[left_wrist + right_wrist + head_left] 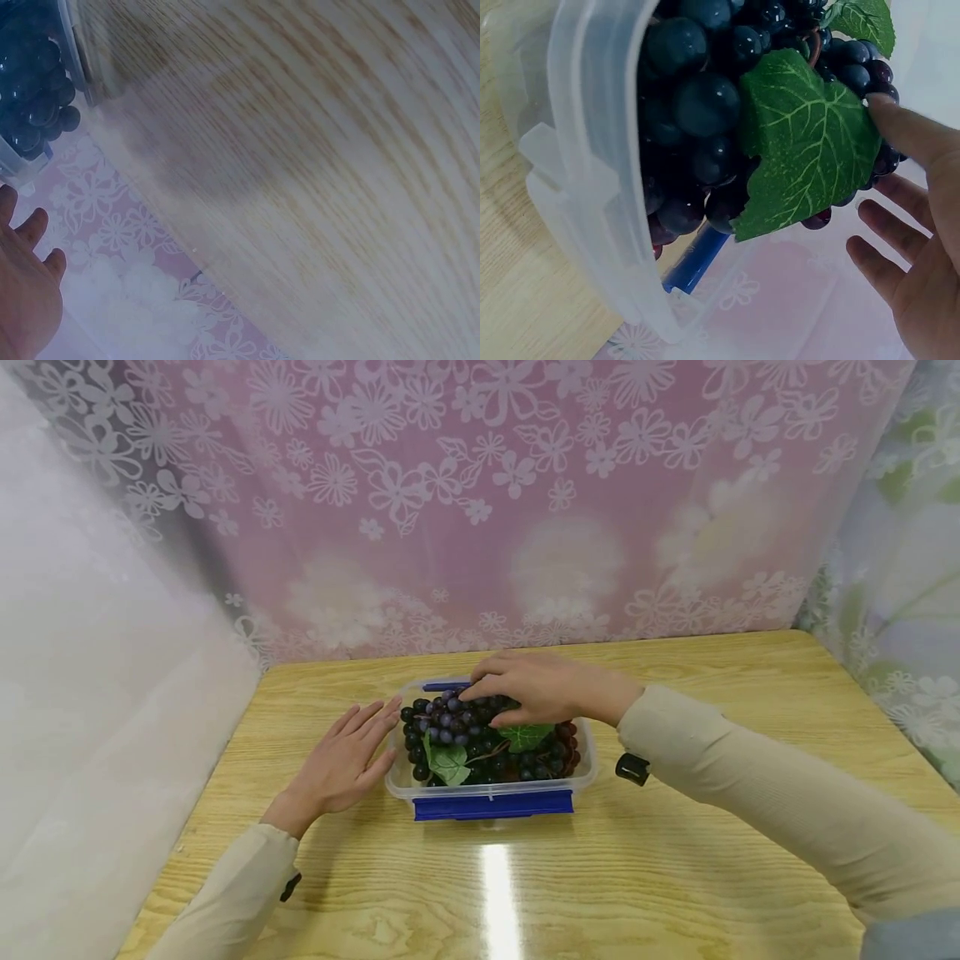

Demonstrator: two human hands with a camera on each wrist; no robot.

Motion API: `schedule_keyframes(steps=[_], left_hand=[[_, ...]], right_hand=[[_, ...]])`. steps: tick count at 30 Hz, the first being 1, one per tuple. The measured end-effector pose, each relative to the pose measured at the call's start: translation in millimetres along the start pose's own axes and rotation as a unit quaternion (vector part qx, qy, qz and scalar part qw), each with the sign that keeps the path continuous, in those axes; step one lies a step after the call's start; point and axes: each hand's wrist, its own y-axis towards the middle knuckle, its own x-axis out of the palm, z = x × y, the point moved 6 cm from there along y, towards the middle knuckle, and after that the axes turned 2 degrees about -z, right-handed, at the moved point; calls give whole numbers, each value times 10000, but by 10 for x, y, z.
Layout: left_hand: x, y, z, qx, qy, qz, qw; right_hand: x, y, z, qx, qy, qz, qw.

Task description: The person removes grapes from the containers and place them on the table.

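Glare streaks the near part of the pale wooden table (675, 877), and beyond it sits the clear rectangular plastic container with blue clips (491, 803), heaped with a bunch of dark purple grapes with green leaves (480, 743). Over that bunch the right hand (536, 687) lies palm down, fingers loosely spread; in the right wrist view one fingertip (889, 112) touches the grapes beside a large leaf (810, 142), the others hanging free, so it presses rather than pinches. To my eye the bunch stands above the rim and wants even downward pressure, spread across several grapes and not on one.

Left of the tub, the left hand (341, 764) rests flat with straight fingers, touching or just beside the side wall; whether it makes contact I cannot tell. It looks well placed to stop the container sliding.

Open tabletop lies on both sides and in front. A flowered pink curtain (525, 510) hangs close behind the far edge, leaving less room there.
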Motion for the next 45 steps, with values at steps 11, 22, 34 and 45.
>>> schedule_keyframes(steps=[11, 22, 34, 45], left_hand=[[5, 6, -8, -8, -64, 21, 10000], [15, -14, -11, -42, -125, 7, 9999], [12, -14, -7, -7, -184, 96, 9998], [22, -10, -2, -42, -208, 70, 9998]], right_hand=[[-32, 10, -34, -139, -417, 384, 9983], [22, 78, 29, 509, -767, 135, 9957], [32, 113, 107, 899, -411, 188, 9949], [-25, 82, 51, 983, -220, 394, 9941]])
